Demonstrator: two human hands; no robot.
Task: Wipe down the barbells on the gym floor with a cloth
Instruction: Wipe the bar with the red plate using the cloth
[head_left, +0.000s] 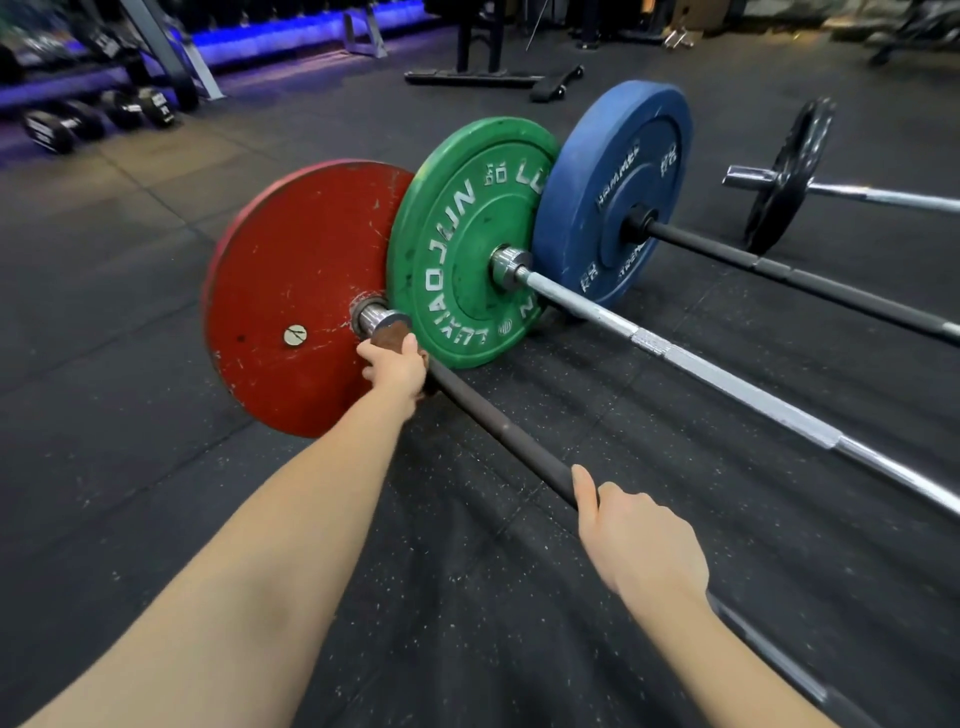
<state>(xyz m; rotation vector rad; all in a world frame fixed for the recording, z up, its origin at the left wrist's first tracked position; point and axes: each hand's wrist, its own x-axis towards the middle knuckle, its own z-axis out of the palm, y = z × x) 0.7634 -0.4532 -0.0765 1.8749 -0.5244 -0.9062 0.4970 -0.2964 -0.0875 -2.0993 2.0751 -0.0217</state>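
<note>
**Head view: cloth at the plate end, bar running down to the lower right**

The dark steel barbell shaft (498, 426) lies on the floor, its long axis slanting from the hub of the scuffed red weight plate (291, 291) at centre left down to the lower right corner of the frame. The brown cloth (389, 338) sits at the upper-left end of that axis, wrapped on the shaft just beside the chrome sleeve collar. The left hand (395, 369) holds it there with fingers curled round cloth and bar together.

Further down the same shaft, the right hand (639, 540) grips the bare metal. Its fingers wrap over the bar and the thumb lies along it, pointing up toward the cloth.

Judging from this, the length left to wipe runs from the left hand toward the right, so the stroke should follow the shaft down and to the right.

Beyond lie a silver barbell (727, 384) with a green plate (457, 234) and a black bar (779, 270) with a blue plate (613, 171), all roughly parallel on the speckled black rubber floor (156, 415).
</note>
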